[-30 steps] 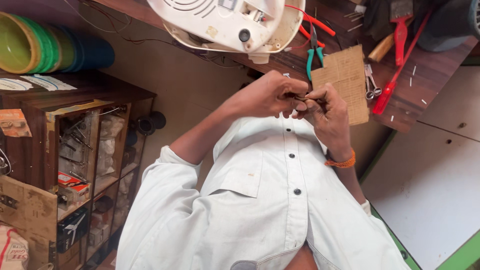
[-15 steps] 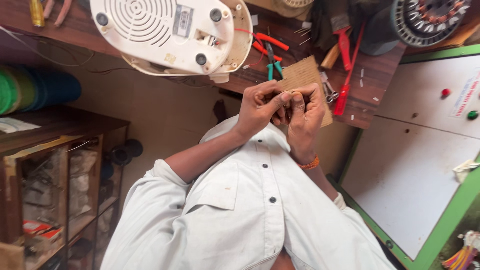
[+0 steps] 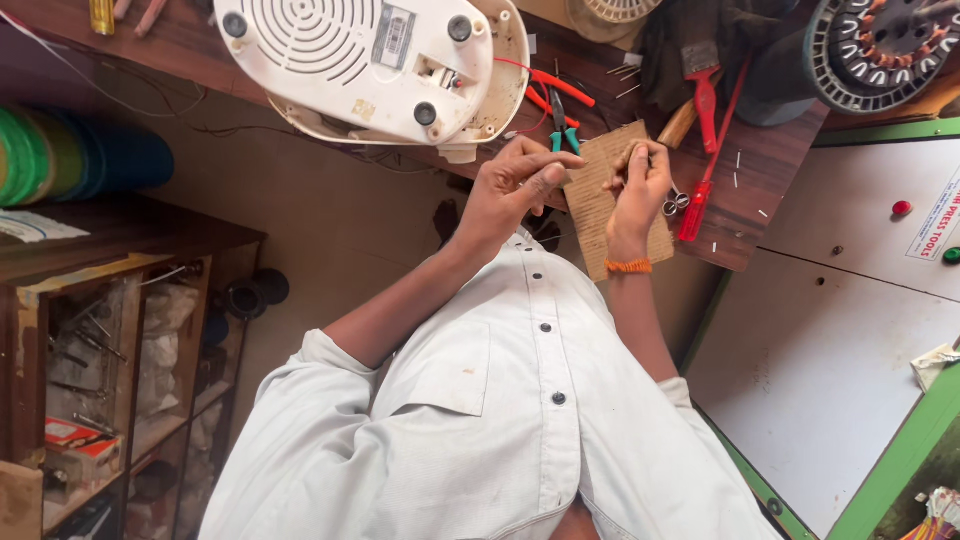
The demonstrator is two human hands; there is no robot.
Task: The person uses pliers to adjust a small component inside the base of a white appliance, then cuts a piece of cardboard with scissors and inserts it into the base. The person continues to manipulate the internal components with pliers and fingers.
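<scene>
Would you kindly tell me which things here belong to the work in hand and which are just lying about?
In hand: left hand, right hand, both at the cardboard piece; green-handled pliers close by.
Lying about: white appliance, red brush, motor stator, red screwdriver.

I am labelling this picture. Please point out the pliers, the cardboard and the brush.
pliers (image 3: 562,135), head view, green handles
cardboard (image 3: 598,205), head view, bare middle
brush (image 3: 703,85), head view, red handle

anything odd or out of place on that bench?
Yes. The white appliance lies flipped, its feet and vented base up, with a red wire trailing out of its side. Small metal pins lie scattered on the wooden bench.
</scene>
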